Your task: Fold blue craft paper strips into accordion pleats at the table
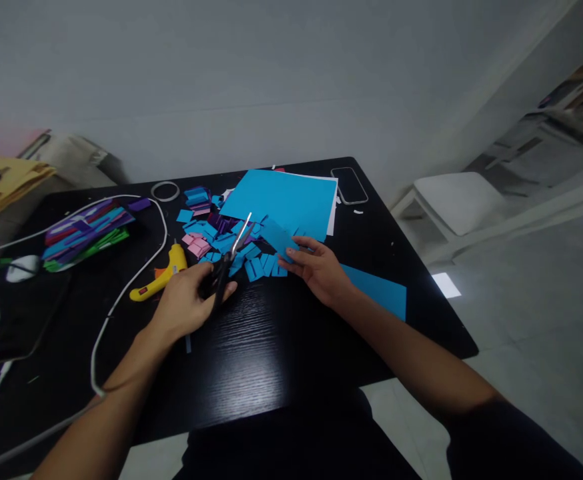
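Observation:
My left hand is closed around the black handles of a pair of scissors, whose blades point up and away and stand a little apart. In my right hand a blue piece of paper is pinched between thumb and fingers, just right of the blades and apart from them. Below and behind both hands lies a pile of small cut paper pieces, mostly blue with some pink and purple. A large blue sheet lies behind the pile, over white paper. Another blue sheet is partly hidden under my right forearm.
A yellow glue gun lies beside my left hand, with a white cable looping round it. Farther left are a bundle of coloured strips and a white mouse. A phone case lies at back right; a white stool stands beyond.

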Demonstrator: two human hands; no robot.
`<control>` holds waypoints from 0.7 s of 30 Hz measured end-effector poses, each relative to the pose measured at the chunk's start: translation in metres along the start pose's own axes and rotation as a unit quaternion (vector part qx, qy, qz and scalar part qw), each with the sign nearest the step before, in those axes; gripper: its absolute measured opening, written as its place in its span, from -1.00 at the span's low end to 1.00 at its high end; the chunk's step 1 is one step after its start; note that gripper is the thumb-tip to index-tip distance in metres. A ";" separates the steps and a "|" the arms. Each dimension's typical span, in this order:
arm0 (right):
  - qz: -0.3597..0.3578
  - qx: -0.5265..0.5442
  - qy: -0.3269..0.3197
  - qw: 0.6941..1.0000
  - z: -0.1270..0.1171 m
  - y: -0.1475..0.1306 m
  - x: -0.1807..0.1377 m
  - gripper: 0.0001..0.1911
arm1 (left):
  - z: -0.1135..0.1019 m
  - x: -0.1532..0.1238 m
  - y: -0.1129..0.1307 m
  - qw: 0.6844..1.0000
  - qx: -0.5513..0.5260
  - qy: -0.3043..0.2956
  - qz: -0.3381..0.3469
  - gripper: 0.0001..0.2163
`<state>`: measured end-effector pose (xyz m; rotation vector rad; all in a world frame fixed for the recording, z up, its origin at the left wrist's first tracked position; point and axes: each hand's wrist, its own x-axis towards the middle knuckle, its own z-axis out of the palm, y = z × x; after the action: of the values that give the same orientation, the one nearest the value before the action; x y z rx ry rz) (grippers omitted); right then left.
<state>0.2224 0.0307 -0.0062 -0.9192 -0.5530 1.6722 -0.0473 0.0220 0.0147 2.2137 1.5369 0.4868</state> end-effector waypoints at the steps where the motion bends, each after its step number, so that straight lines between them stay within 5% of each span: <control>1: 0.010 0.016 0.008 1.000 0.000 0.000 0.001 -0.60 | 0.000 0.000 0.000 1.000 0.015 -0.002 -0.001 -0.63; 21: -0.051 -0.047 -0.013 0.997 0.005 0.008 -0.008 -0.58 | 0.011 -0.005 0.009 0.993 0.083 -0.062 0.062 -0.71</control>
<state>0.2147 0.0214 -0.0071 -0.9220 -0.6912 1.5790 -0.0363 0.0132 0.0090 2.4270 1.4275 0.2600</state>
